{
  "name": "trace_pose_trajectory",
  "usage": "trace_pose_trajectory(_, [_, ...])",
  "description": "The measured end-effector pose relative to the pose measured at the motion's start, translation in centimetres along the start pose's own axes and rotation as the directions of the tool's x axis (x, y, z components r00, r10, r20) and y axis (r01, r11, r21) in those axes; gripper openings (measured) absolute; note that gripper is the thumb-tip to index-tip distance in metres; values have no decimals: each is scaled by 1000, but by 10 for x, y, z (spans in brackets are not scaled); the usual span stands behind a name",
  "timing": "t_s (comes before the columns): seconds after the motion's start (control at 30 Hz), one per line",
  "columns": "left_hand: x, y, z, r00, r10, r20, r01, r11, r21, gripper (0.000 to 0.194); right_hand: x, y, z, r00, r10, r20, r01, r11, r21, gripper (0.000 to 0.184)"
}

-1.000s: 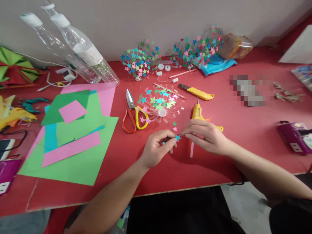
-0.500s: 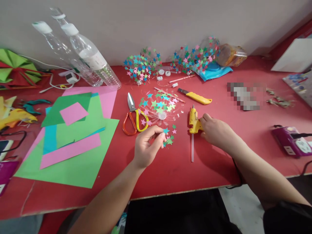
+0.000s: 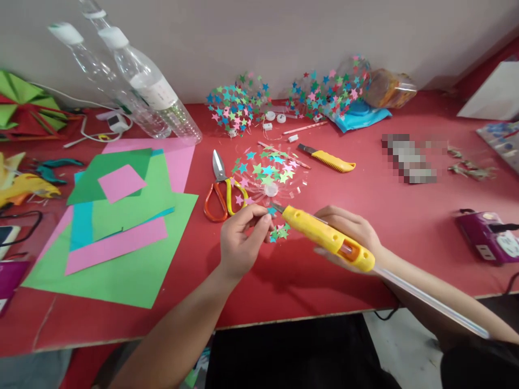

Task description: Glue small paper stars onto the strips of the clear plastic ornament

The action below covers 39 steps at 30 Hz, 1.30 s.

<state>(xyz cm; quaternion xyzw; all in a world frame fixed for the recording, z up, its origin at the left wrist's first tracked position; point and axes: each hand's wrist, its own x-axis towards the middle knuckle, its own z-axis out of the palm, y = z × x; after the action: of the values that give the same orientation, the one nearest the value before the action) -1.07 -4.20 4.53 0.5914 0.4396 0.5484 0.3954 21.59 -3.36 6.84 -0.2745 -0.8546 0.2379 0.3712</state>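
Between its thumb and fingers my left hand (image 3: 243, 240) pinches a small blue paper star (image 3: 272, 212). My right hand (image 3: 352, 229) is wrapped round the handle of a yellow hot glue gun (image 3: 324, 235), whose nozzle points at the star. A long clear glue stick (image 3: 433, 302) sticks out of the gun's rear. Just under the nozzle lie several loose paper stars (image 3: 280, 232) on the table. Beyond my hands sits a clear plastic piece cut into strips (image 3: 271, 189), with coloured stars on it.
Red-and-yellow-handled scissors (image 3: 225, 189) lie left of the plastic piece, a yellow utility knife (image 3: 332, 160) to its right. Coloured paper sheets (image 3: 121, 227) cover the left side. Plastic bottles (image 3: 154, 86) and star-covered balls (image 3: 231, 111) stand at the back. A purple power strip (image 3: 486, 235) is on the right.
My right hand has lifted the glue gun off the table and swung its nozzle leftward to the star in my left hand. My left hand has stayed nearly in place.
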Motion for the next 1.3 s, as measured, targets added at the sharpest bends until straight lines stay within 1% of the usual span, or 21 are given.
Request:
trace_pose_trajectory(0.13, [2, 3, 0, 999, -34, -21, 33, 999, -20, 14, 0, -3, 7, 1000, -5, -9, 5, 1000, 25, 24])
trace_pose_trajectory(0.27, [2, 5, 0, 998, -61, -31, 61, 998, 16, 16, 0, -4, 8, 1000, 6, -13, -7, 1000, -17, 25])
trace_pose_trajectory(0.47, [0, 3, -1, 1000, -24, -11, 25, 996, 88, 17, 1, -6, 7, 996, 73, 45, -70, 996, -61, 20])
trace_pose_trajectory(0.6, [-1, 2, -1, 1000, -15, -14, 16, 996, 93, 16, 1, -7, 6, 990, 128, 63, -124, 989, -76, 21])
trace_pose_trajectory(0.87, [-1, 2, -1, 1000, -5, -8, 6, 995, 100, 17, 0, -6, 7, 991, 124, 53, -120, 990, -71, 23])
trace_pose_trajectory(1.07, [-2, 2, -2, 1000, 6, -16, -3, 991, 132, 16, 0, -5, 8, 996, 87, 28, -85, 994, -75, 25])
trace_pose_trajectory(1.3, [-1, 3, -1, 999, 32, -11, -31, 990, 136, 16, 0, -7, 6, 989, 136, 55, -132, 988, -79, 24])
